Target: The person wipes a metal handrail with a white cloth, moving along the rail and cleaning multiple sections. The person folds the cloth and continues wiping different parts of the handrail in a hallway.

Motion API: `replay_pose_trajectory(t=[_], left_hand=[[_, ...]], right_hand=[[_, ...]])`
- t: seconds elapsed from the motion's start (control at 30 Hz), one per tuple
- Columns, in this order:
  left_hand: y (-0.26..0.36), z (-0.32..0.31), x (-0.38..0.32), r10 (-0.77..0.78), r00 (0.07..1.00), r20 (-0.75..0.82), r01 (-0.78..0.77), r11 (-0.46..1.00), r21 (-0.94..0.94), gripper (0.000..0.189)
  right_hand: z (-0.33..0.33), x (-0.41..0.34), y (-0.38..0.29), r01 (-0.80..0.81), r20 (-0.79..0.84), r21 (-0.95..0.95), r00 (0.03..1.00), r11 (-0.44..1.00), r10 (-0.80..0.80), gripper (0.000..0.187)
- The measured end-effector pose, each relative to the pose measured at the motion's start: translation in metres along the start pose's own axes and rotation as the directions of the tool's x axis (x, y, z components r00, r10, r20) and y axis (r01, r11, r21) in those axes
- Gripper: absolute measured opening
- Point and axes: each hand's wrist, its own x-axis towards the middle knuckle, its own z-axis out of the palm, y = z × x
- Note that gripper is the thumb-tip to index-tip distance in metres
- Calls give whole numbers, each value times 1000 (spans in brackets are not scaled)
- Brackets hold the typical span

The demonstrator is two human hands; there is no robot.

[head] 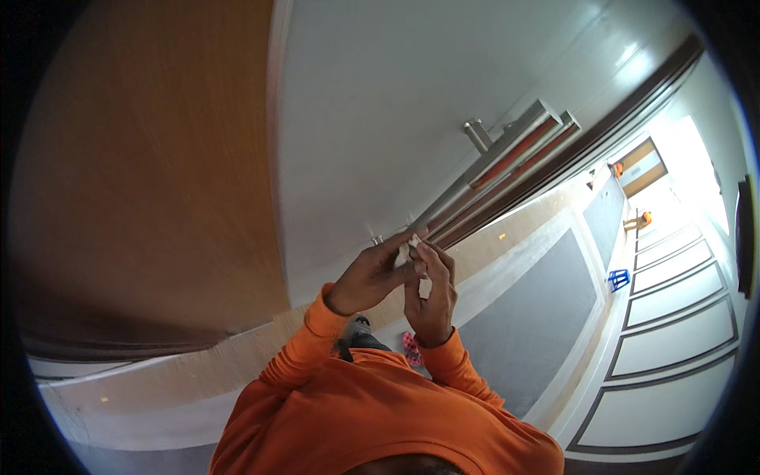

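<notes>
My left hand (375, 274) and my right hand (432, 285) meet at chest height, both in orange sleeves. Between their fingertips they hold a small, crumpled off-white piece (404, 254), perhaps cloth or paper; its kind cannot be told. The fingers hide part of it. Just beyond the hands, long metal door pull handles (510, 148) run slantwise across a pale grey door panel (368, 119).
A brown wooden panel (160, 166) stands at left. Dark grey flooring (534, 314) with a pale border lies at right. A blue plastic stool (618, 280) stands by the panelled wall (671, 350). Two people in orange, one bending (641, 221), are far down the corridor.
</notes>
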Motion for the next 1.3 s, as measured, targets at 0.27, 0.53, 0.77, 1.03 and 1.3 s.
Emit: replay_pose_trajectory(t=[0.27,0.53,0.77,1.03,1.3], left_hand=[[79,3,57,421,790,-445,-174,850,497,34],[77,19,156,505,855,117,-317,332,888,63],[16,63,94,568,799,-196,-196,555,808,60],[43,83,127,700,711,-68,-212,306,928,57],[-19,89,35,556,828,-74,-83,253,964,43]], right_hand=[[-20,17,-11,135,-260,89,960,987,-108,42],[-30,6,2,-9,-58,168,998,986,19,23],[-65,-18,44,-107,-37,320,992,942,125,21],[-89,-15,75,-187,66,480,982,857,177,18],[-104,-17,105,-183,144,603,982,777,120,22]])
